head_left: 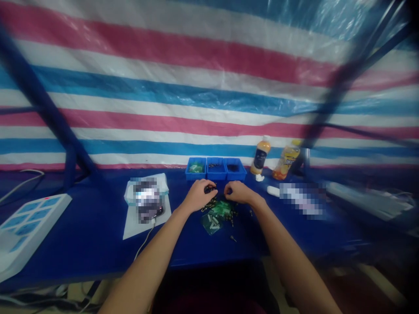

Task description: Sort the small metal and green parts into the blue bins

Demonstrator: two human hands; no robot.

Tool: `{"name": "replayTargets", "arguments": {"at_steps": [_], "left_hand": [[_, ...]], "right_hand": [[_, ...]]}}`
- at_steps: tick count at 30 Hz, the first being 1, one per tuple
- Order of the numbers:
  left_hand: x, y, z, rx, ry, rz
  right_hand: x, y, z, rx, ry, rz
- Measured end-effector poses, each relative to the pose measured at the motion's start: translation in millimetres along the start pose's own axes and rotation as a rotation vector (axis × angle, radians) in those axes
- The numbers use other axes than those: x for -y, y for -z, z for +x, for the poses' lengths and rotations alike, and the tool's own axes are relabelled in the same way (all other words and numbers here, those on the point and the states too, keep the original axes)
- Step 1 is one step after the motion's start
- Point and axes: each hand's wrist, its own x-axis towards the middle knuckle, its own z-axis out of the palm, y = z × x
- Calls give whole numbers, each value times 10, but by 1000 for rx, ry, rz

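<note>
My left hand (201,195) is curled around small dark parts that show between thumb and fingers. Close by on the right, my right hand (238,192) has its fingers pressed together; anything between them is too small to make out. Below both hands lies a pile of small metal parts and green pieces (223,209) on the blue table. A clear bag with white cylindrical pieces (212,223) rests at the pile's front. Behind the hands stand a blue bin with green items (196,177), a middle bin (216,176) with small parts and a right bin (236,176) with dark parts.
Two drink bottles, one with a dark label (260,158) and one with a yellow label (286,162), stand at the back right. A phone (149,203) with a cable lies on paper at left. A large power strip (32,226) sits far left.
</note>
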Motion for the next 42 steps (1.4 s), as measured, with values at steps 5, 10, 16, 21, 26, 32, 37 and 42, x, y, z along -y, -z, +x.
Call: {"name": "replayTargets", "arguments": {"at_steps": [5,10,16,21,26,32,37,42], "left_hand": [[-31,79,55,-38,100,-452],[98,89,125,-107,296,-617],[229,57,103,-234,296,-200],[248,19,103,-244,346,-260],[247,19,113,-271,396,-304],[190,77,100,-292,351,-222],[112,92,65,-263,279,-67],[118,74,59,-224,249,-7]], "right_hand": [[68,46,1,-148,3,354],[77,42,82,-253,10,739],[-1,-40,136,-264,-55,870],[-52,-29,86,-328,-128,524],[-96,-11,48,-281,-190,408],[-171,-71,65,-197,-176,519],[-204,-101,78,-179,-165,596],[-223,-85,72,-198,-220,610]]}}
